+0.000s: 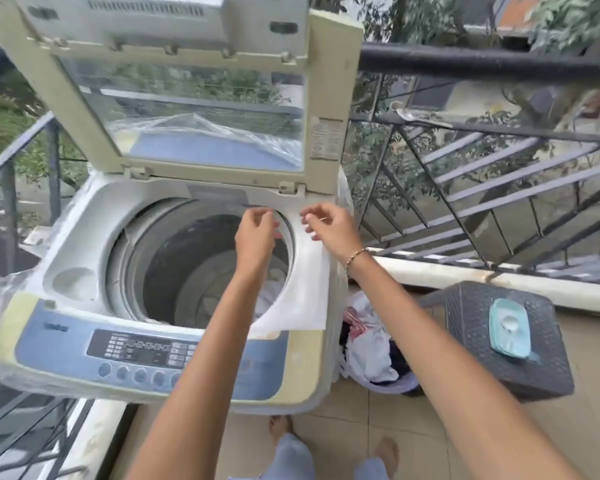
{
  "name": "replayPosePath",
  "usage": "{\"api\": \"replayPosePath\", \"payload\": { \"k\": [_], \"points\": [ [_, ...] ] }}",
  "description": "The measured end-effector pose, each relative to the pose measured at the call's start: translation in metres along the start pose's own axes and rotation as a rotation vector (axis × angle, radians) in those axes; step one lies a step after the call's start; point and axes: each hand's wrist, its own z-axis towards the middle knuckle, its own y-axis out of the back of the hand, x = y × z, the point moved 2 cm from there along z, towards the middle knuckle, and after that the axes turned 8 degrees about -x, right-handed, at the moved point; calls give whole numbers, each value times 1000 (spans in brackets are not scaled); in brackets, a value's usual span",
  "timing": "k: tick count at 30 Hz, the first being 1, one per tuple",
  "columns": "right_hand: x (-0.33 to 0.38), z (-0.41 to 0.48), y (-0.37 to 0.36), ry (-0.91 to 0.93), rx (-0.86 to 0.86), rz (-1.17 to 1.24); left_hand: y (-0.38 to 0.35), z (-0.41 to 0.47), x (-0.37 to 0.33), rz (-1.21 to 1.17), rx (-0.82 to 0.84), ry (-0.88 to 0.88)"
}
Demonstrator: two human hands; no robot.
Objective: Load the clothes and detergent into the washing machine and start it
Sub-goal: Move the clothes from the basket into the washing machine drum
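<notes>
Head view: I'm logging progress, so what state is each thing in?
Washer lid: open, standing upright.
Drum: nearly empty, some white cloth inside.
Basket: on the floor, clothes in it.
Teal box: on the stool, untouched.
Left hand: fingers curled above the drum; contents unclear.
Right hand: curled beside it; likewise unclear.

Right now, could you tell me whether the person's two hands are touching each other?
Apart. The head view shows the pale washing-machine rim between the left hand and the right hand.
</notes>
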Motion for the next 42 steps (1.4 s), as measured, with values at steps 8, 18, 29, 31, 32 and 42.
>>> {"api": "replayPosePath", "payload": {
  "k": [8, 18, 29, 31, 32, 42],
  "points": [
    [-90, -12, 126, -212, -164, 141, -139, -97, -3, -29, 232, -78],
    [-336, -30, 187, -629, -283, 65, -260, -116, 215, 300, 364, 282],
    [-553, -54, 107, -1027, 40, -88, -251, -89, 420, 716, 457, 578],
    [-564, -58, 92, -1063, 70, -101, -244, -86, 427, 712, 446, 586],
    [-570, -58, 84, -1074, 74, -103, -241, -84, 430, 714, 439, 584],
    [-570, -57, 70, -1197, -202, 10, -231, -68, 449, 619, 325, 607]
  ]
}}
